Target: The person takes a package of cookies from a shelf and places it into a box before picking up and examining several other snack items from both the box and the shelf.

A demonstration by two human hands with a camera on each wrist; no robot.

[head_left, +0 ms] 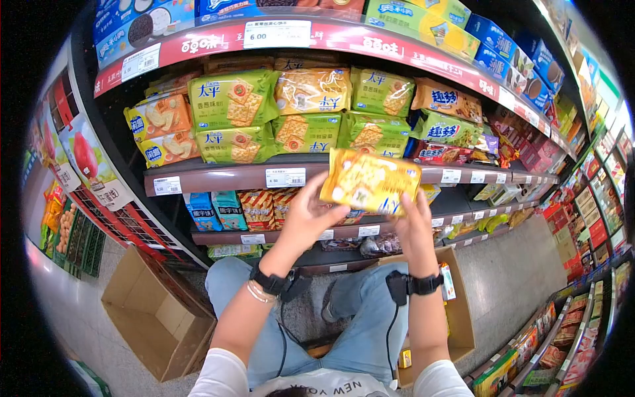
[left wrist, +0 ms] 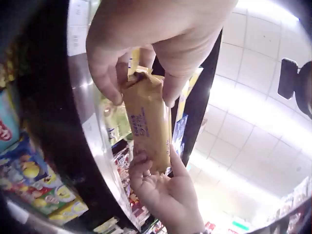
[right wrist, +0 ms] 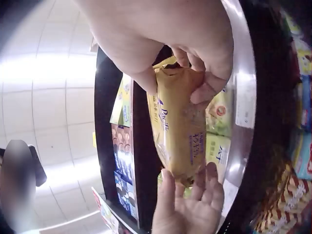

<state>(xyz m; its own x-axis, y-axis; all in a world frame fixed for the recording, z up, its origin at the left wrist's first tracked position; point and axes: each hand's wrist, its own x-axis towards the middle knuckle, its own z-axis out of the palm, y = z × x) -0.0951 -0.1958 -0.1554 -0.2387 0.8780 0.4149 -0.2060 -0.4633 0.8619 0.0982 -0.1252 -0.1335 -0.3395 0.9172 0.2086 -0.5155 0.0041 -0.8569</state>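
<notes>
Yellow packet (head_left: pixel 372 182), held before the shelf edge (head_left: pixel 225 177) in the head view, has the left hand (head_left: pixel 309 210) gripping one end and the right hand (head_left: pixel 415 228) the other. Left wrist view: both grips pinch opposite packet ends. Right wrist view: green packs (right wrist: pixel 218 153) sit beyond the packet.

Dark shelf (head_left: pixel 397 171) with green (head_left: pixel 233 99), yellow (head_left: pixel 313 90) and orange cracker packs (head_left: pixel 165 118) in stacks.

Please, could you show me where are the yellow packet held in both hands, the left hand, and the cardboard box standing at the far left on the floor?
Yellow packet (head_left: pixel 372 180): head view, middle of its broad printed side.
Left hand (head_left: pixel 308 210): head view, middle of the hand.
Cardboard box (head_left: pixel 149 301): head view, bare inside.
</notes>
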